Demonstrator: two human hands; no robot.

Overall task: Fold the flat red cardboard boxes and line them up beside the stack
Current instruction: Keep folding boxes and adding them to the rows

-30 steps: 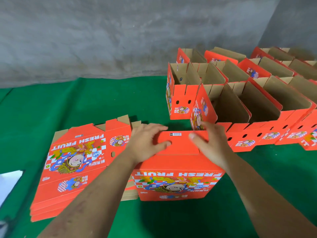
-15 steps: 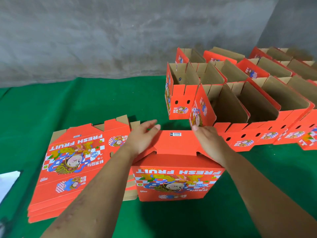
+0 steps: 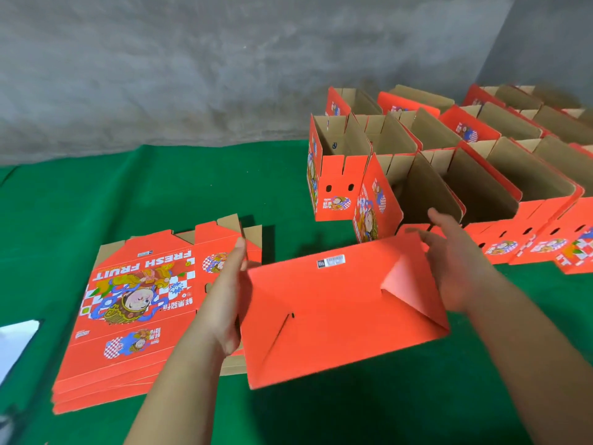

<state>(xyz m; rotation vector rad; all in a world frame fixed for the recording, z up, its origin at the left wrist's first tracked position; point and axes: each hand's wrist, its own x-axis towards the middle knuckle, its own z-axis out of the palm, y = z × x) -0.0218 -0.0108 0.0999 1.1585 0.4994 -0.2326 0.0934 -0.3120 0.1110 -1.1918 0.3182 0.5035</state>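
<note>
A folded red box (image 3: 333, 309) is held between my hands above the green cloth, its closed bottom with interlocked flaps turned up towards me. My left hand (image 3: 229, 293) lies flat against the box's left side with straight fingers. My right hand (image 3: 459, 261) lies against its right side, fingers extended past the far right corner. A stack of flat red boxes (image 3: 134, 309) printed "FRESH FRUIT" lies to the left. Several folded open boxes (image 3: 426, 187) stand in rows at the back right.
A green cloth (image 3: 144, 187) covers the work surface. A grey concrete wall (image 3: 192, 65) rises behind it. A pale patch of floor (image 3: 16, 342) shows at the left edge.
The box stood with its printed side facing me while my hands pressed its bottom flaps. Now my hands are on its two sides and it is tipped, its bottom towards me.
</note>
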